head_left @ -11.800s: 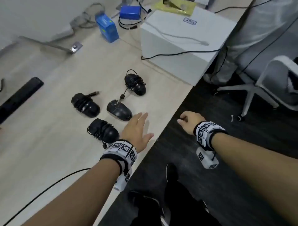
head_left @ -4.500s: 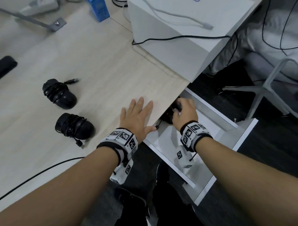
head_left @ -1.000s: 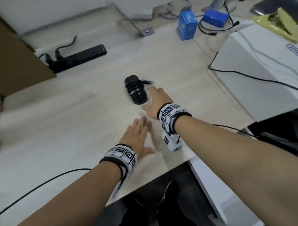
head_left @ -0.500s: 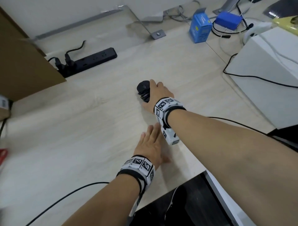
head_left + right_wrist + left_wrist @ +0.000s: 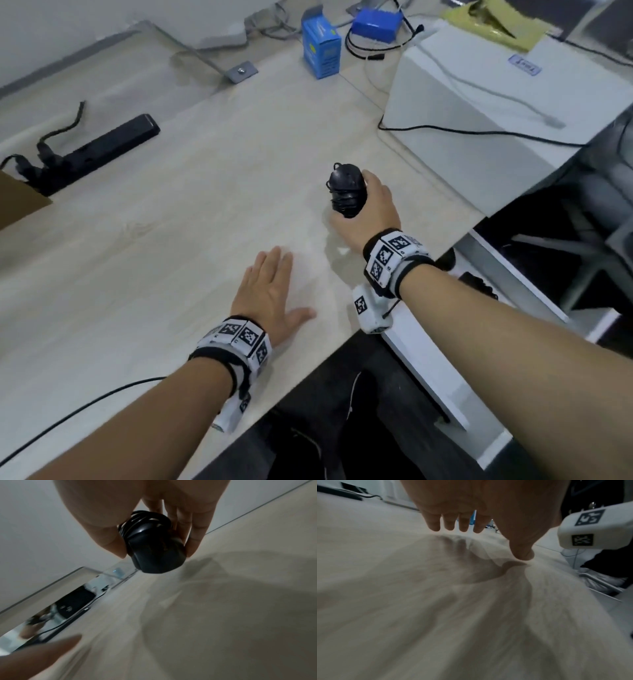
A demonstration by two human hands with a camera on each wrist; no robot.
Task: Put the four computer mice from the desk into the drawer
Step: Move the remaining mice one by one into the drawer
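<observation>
One black mouse (image 5: 346, 190) with its cable wound round it is lifted just above the pale wooden desk (image 5: 178, 240). My right hand (image 5: 368, 209) grips it, thumb on one side and fingers on the other; the right wrist view shows the mouse (image 5: 154, 547) pinched this way. My left hand (image 5: 270, 291) lies flat on the desk near the front edge, fingers straight, as the left wrist view shows too (image 5: 453, 524). The white drawer (image 5: 513, 274) stands open below the desk's right edge, with dark mice (image 5: 478, 284) partly visible inside behind my right forearm.
A white box (image 5: 496, 113) with cables over it stands at the desk's right. A blue carton (image 5: 321, 48) and a blue device (image 5: 375, 20) sit at the back. A black power strip (image 5: 96, 150) lies at the left. A thin black cable (image 5: 85, 407) crosses the near desk.
My right hand closed round the last mouse on the desk, lifted it and drew it to the right, toward the drawer. The left hand stays flat on the desk.
</observation>
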